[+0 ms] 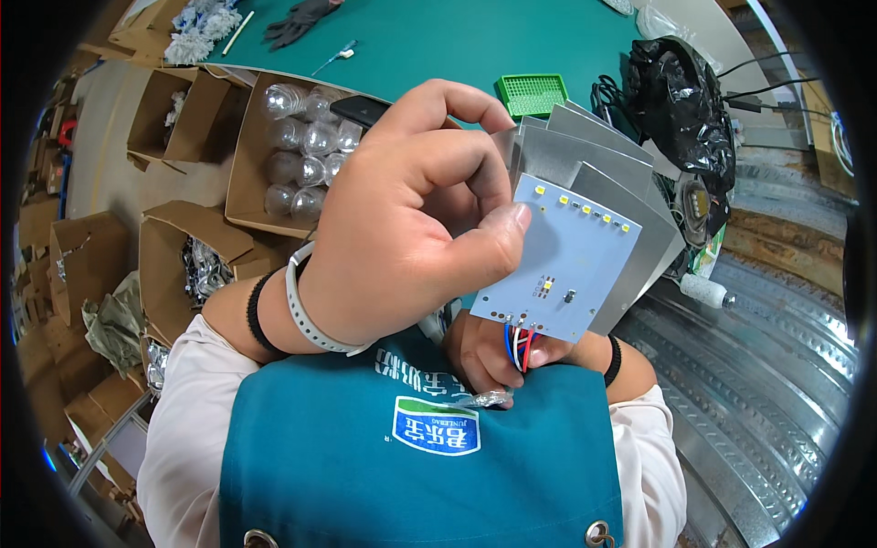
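My left hand (416,201) reaches up in front of me. Its thumb presses on the left edge of a white LED circuit board (571,256), with the fingers curled behind. A row of small yellow LEDs runs along the board's top. Blue, white, red and black wires (518,347) leave its bottom edge. My right hand (489,361) is low against the apron, closed around the wires, its fingers partly hidden by the board. A small silvery piece (486,399) shows below those fingers. Behind the board fan out several grey metal sheets (585,146); what supports them is hidden.
A green table (438,46) lies ahead, with a green plastic basket (533,94) and dark glove (301,23). Clear bulbs (315,137) fill a cardboard box (242,173) on the left. At right are a black plastic bag (681,100) and corrugated metal sheeting (758,365).
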